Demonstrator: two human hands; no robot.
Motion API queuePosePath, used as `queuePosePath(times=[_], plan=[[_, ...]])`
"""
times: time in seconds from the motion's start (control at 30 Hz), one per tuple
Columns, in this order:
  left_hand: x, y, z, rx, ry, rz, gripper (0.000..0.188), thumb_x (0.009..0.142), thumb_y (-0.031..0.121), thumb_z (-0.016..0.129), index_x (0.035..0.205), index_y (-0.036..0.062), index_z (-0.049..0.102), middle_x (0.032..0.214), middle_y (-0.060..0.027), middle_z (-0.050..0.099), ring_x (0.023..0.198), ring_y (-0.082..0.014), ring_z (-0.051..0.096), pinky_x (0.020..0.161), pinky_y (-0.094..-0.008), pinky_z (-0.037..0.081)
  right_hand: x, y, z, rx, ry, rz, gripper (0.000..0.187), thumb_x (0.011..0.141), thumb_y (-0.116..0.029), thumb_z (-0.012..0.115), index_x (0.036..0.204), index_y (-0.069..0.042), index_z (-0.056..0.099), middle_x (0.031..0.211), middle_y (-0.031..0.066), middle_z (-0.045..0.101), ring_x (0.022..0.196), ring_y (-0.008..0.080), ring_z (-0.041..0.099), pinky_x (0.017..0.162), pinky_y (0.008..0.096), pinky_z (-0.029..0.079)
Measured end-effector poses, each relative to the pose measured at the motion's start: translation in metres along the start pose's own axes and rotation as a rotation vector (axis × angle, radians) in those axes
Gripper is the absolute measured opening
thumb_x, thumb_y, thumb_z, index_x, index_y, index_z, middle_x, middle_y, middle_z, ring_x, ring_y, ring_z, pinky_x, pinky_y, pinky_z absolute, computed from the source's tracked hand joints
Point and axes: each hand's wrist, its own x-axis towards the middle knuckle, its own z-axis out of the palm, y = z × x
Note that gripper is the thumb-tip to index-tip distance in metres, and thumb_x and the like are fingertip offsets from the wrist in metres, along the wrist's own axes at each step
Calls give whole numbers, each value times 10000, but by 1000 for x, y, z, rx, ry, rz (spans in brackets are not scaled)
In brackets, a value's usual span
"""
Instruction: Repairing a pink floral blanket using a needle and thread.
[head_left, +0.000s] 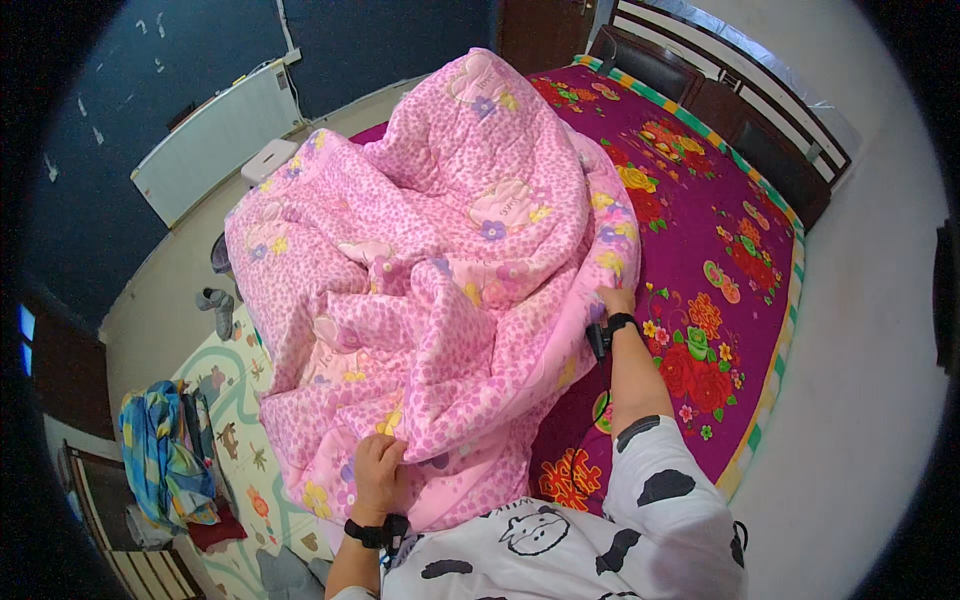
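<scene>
A large pink quilt (455,245) with flower and cloud-shaped patches lies bunched in high folds over the left part of the bed. My left hand (378,468) is closed on the quilt's near side, close to my body, with its fingertips partly hidden in the cloth. Farther out, my right hand (617,301) grips the quilt's right edge, and some of its fingers are out of sight behind the fabric. Both wrists wear black straps, the right one with a small dark device (599,341) on it.
A purple flowered sheet (705,270) covers the bed, reaching a dark headboard (740,100). On a patterned mat (245,440) at the left lies a pile of clothes (165,455). Grey slippers (218,308), a white stool (268,160) and a white radiator-like panel (215,140) stand beyond.
</scene>
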Motion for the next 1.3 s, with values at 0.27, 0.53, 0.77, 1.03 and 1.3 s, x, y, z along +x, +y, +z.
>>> queuePosePath(times=[0.27,0.53,0.77,1.03,1.3], plan=[[7,-1,5,-45,50,-138,339,569,-44,527,897,32,559,853,-133,534,815,-328,522,707,-398,434,-20,88,-66,324,45,-68,405,674,-264,600,869,92,596,827,197,628,735,281,594,654,380,462],[11,-39,1,-91,179,-361,390,594,-114,477,962,3,532,906,-128,521,862,-306,511,742,-334,419,-288,35,-195,289,-244,-332,382,729,-111,650,1062,36,535,986,96,608,871,175,566,783,315,460],[21,-64,24,-268,298,-501,368,633,-112,432,973,-2,522,897,-111,488,857,-249,487,753,-285,390,-284,89,-242,576,-377,-125,121,802,-136,588,749,-28,600,673,0,574,622,97,527,591,250,431],[36,-47,27,-163,239,-450,406,586,-111,415,962,0,522,885,-119,486,843,-267,493,753,-292,398,-22,54,-152,537,-277,42,348,795,-315,642,959,-13,583,821,74,573,731,159,552,569,304,474],[26,-46,37,-226,223,-559,297,692,-38,468,982,7,514,961,-112,494,919,-249,484,835,-310,376,130,58,8,172,-83,-144,338,689,-358,709,782,-59,580,658,17,546,573,171,515,523,364,451]])
